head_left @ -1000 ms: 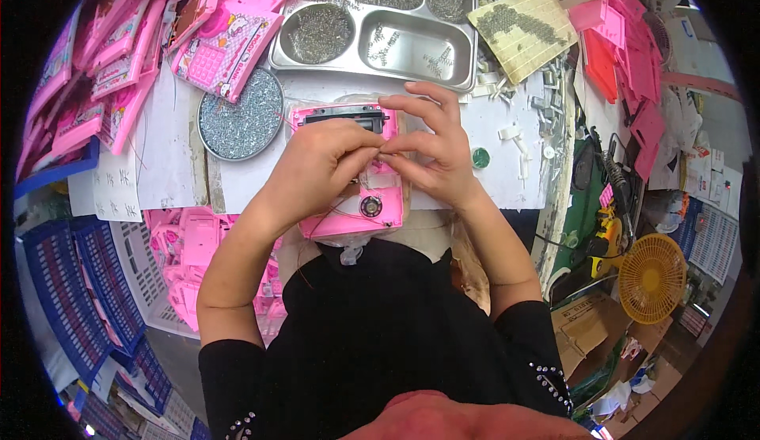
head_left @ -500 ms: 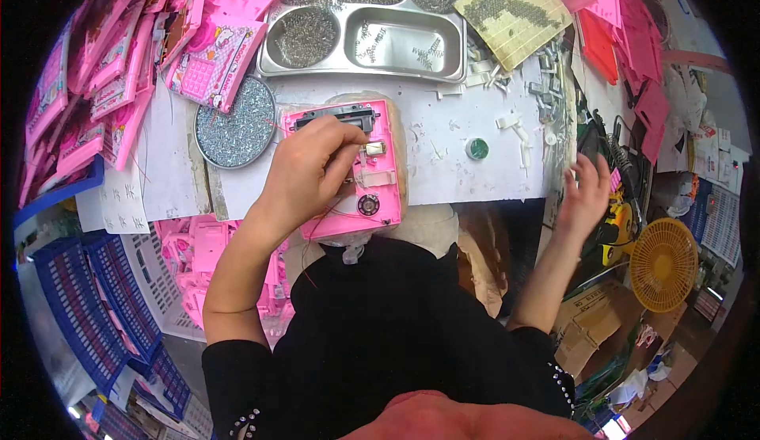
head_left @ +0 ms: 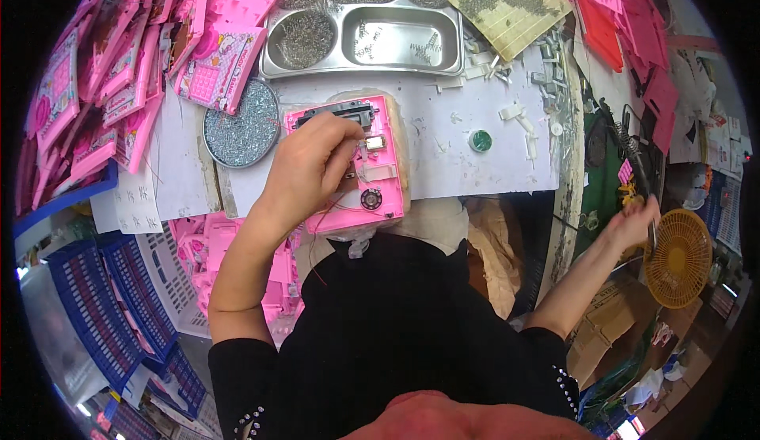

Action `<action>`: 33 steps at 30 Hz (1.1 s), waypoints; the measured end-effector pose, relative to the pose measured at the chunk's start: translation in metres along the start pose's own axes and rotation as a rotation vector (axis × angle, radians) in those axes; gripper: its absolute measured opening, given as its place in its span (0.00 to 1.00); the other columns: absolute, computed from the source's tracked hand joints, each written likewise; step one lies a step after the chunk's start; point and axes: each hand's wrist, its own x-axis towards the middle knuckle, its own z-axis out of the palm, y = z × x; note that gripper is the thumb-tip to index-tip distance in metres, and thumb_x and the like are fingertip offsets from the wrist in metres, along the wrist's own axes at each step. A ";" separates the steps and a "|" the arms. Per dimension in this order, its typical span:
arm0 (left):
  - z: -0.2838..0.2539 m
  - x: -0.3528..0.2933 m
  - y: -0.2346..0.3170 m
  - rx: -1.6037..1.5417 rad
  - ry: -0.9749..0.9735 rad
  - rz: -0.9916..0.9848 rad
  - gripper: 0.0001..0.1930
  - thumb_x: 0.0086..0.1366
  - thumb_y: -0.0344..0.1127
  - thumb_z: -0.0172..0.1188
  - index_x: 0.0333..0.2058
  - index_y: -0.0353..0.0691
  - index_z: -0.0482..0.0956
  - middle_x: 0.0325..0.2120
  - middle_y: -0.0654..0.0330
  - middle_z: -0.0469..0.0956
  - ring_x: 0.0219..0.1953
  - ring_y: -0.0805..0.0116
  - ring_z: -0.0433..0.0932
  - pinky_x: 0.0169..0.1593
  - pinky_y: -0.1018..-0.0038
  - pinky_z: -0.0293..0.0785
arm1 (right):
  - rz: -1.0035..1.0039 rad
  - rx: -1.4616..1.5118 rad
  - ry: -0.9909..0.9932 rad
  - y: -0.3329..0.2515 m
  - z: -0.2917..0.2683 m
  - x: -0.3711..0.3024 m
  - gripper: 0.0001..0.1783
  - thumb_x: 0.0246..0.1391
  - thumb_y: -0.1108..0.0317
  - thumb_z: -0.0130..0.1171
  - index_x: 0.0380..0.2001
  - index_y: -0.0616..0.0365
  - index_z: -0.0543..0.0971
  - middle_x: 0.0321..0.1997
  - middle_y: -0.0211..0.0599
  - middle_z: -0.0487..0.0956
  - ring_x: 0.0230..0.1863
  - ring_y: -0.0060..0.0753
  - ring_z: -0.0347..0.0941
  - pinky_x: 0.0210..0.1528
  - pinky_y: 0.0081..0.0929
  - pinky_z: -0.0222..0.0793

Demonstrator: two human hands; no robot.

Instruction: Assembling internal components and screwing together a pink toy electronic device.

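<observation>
An open pink toy casing (head_left: 381, 190) lies on a pad at the near edge of the white bench, showing a small round speaker and a black strip along its far side. My left hand (head_left: 309, 167) rests on its left half, fingers curled and pressing down by a small metal part in the middle. My right hand (head_left: 631, 224) is stretched far out to the right, past the bench edge, closed around a thin dark rod-like tool (head_left: 640, 177) next to a yellow fan (head_left: 677, 258).
A steel compartment tray (head_left: 362, 66) with small metal parts stands behind the casing, with a round dish of screws (head_left: 237, 127) to its left. Pink toy panels (head_left: 95, 99) pile up on the left, red and pink parts (head_left: 625, 20) at the right. Blue crates (head_left: 119, 297) stand below left.
My right hand left the casing, swung out to the right and took hold of the thin tool by the fan. My left hand stayed on the casing.
</observation>
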 end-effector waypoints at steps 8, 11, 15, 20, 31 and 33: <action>0.003 0.001 0.004 -0.178 -0.032 -0.178 0.07 0.65 0.24 0.62 0.41 0.31 0.80 0.31 0.55 0.80 0.26 0.68 0.81 0.30 0.73 0.77 | 0.059 0.143 -0.565 -0.041 0.005 -0.138 0.25 0.64 0.61 0.59 0.60 0.62 0.71 0.38 0.38 0.78 0.38 0.29 0.75 0.39 0.24 0.74; 0.006 0.000 0.006 -0.246 -0.016 -0.258 0.04 0.66 0.24 0.61 0.39 0.30 0.80 0.30 0.60 0.80 0.25 0.76 0.79 0.30 0.77 0.75 | 0.008 0.125 -1.137 -0.051 0.085 -0.222 0.33 0.53 0.82 0.64 0.63 0.64 0.69 0.51 0.46 0.81 0.51 0.39 0.80 0.57 0.36 0.75; 0.006 -0.002 0.000 -0.314 -0.024 -0.294 0.06 0.66 0.24 0.63 0.40 0.29 0.81 0.30 0.57 0.80 0.26 0.74 0.82 0.29 0.77 0.76 | -0.092 0.126 -1.421 -0.048 0.163 -0.278 0.35 0.52 0.80 0.69 0.64 0.61 0.70 0.49 0.41 0.81 0.51 0.31 0.80 0.56 0.29 0.75; 0.008 -0.005 0.004 -0.350 0.023 -0.300 0.04 0.67 0.24 0.63 0.38 0.29 0.81 0.29 0.58 0.79 0.24 0.74 0.81 0.26 0.79 0.75 | 0.032 0.122 -1.418 -0.051 0.177 -0.298 0.35 0.53 0.80 0.69 0.64 0.59 0.70 0.48 0.38 0.81 0.48 0.28 0.80 0.54 0.27 0.75; 0.021 -0.008 0.004 -0.164 0.101 -0.191 0.04 0.61 0.25 0.67 0.33 0.35 0.80 0.25 0.60 0.76 0.22 0.72 0.75 0.26 0.75 0.69 | -0.151 0.081 -1.266 -0.041 0.165 -0.286 0.28 0.50 0.80 0.71 0.55 0.58 0.77 0.40 0.37 0.79 0.37 0.26 0.76 0.41 0.24 0.73; 0.023 -0.008 0.004 -0.009 0.116 -0.098 0.05 0.59 0.25 0.68 0.32 0.36 0.81 0.26 0.61 0.75 0.26 0.71 0.74 0.29 0.74 0.69 | -0.132 0.093 -1.195 -0.042 0.146 -0.262 0.21 0.47 0.77 0.74 0.47 0.59 0.81 0.32 0.37 0.79 0.30 0.26 0.74 0.34 0.23 0.70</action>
